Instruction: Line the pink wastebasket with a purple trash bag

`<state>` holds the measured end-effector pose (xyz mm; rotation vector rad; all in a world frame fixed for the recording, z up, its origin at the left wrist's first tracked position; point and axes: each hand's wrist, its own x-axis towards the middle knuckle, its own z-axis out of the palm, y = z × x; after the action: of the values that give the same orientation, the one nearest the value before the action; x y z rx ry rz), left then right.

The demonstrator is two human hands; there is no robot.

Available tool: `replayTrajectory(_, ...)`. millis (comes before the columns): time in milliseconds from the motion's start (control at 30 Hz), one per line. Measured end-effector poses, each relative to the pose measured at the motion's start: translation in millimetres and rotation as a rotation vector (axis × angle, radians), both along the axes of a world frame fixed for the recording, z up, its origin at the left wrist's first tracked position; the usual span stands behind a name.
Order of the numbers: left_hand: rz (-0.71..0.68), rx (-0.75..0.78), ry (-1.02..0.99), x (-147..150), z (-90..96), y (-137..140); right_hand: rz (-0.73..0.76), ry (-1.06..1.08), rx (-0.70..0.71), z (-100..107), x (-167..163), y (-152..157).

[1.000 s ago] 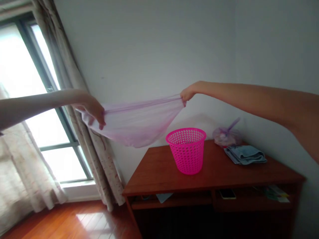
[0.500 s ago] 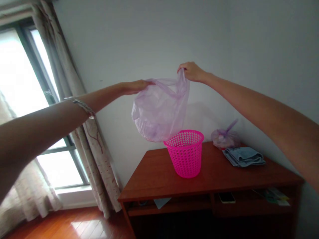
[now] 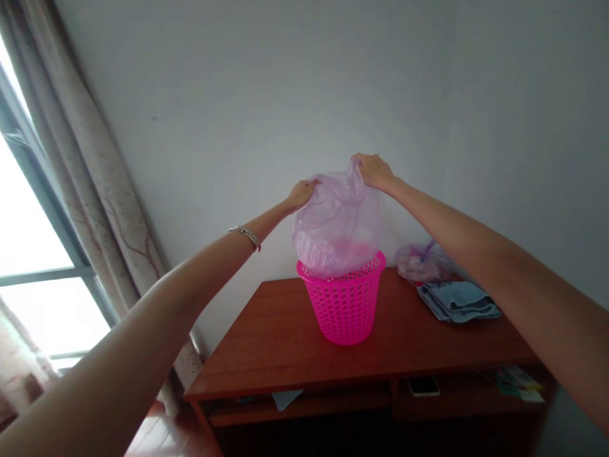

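A thin, see-through purple plastic bag (image 3: 339, 222) hangs between my two hands, its bottom at the mouth of a pink perforated plastic basket (image 3: 345, 311). My left hand (image 3: 303, 193) pinches the bag's upper left edge. Slightly higher, my right hand (image 3: 373, 171) grips the upper right edge, pulling it into a gathered peak. The basket stands upright on a brown wooden desk (image 3: 266, 336). The bag covers the back of the basket's rim, so how far it reaches inside is hard to tell.
Behind my right forearm sit a knotted purple bag with contents (image 3: 421, 261) and folded blue-grey cloth (image 3: 457, 301). A phone (image 3: 424, 386) and some papers (image 3: 521, 384) lie on the shelf below the desktop. Curtains (image 3: 95, 165) hang by the window at left.
The bag has moved from the upper left of the basket to right over its mouth. My left hand has come closer to my right, and both have lowered. The view has shifted slightly.
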<state>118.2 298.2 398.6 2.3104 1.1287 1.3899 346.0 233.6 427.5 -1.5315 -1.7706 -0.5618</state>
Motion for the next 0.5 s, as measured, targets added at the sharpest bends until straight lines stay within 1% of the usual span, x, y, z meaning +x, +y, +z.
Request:
replayTrajectory(67,0.113,0.076,0.031,-8,-14.6,9,0.006,0.002,-0.026,-13,2,8)
replayTrajectory(100,0.138,0.108,0.036,-12,-20.7,12,0.012,0.001,-0.043,-19,3,12)
replayTrajectory(133,0.134,0.135,0.034,-18,-26.2,14,0.025,-0.002,-0.061,-25,4,16)
replayTrajectory(233,0.019,0.244,0.021,-36,-43.8,13,0.1,-0.011,-0.115,-46,12,22)
replayTrajectory(333,-0.047,0.36,0.069,-58,-67.8,-1,0.193,-0.017,-0.151,-68,22,19)
replayTrajectory(400,-0.028,0.372,0.104,-72,-87.7,-12,0.244,-0.017,-0.173,-84,29,15)
replayTrajectory(433,0.002,0.348,0.119,-77,-98.0,-16,0.267,-0.006,-0.187,-91,33,12)
replayTrajectory(500,0.082,0.233,0.154,-81,-116.9,-20,0.29,0.065,-0.239,-105,38,10)
